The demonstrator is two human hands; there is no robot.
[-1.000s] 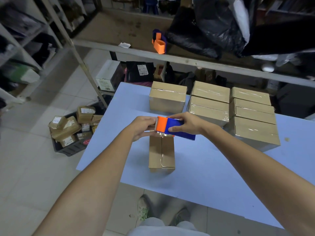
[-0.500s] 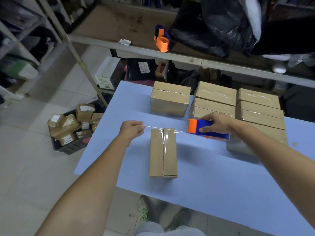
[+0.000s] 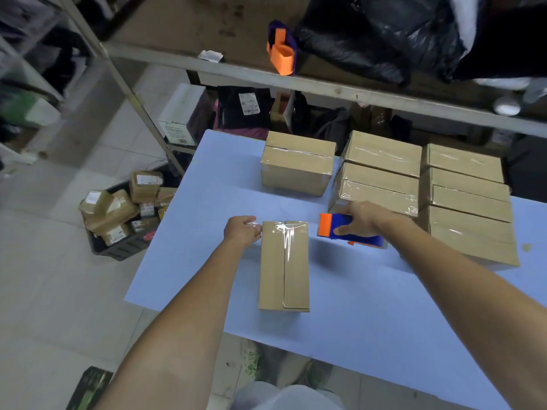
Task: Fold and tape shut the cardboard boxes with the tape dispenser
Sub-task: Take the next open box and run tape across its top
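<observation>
A narrow cardboard box (image 3: 284, 270) lies lengthwise on the blue table (image 3: 370, 306), flaps folded, with clear tape along the far part of its centre seam. A strip of clear tape runs across its far end. My left hand (image 3: 242, 230) pinches the tape's free end at the box's far left corner. My right hand (image 3: 359, 218) grips the orange and blue tape dispenser (image 3: 346, 230) just right of the box's far end, low over the table.
Several taped cardboard boxes (image 3: 381, 170) stand in rows at the table's far side and right. A second orange dispenser (image 3: 281, 53) sits on the shelf behind. A black crate of parcels (image 3: 118, 211) stands on the floor to the left.
My hands pulled apart, drawing tape out from the dispenser across the box's far end. Both hands then came down, laying the strip onto the box top.
</observation>
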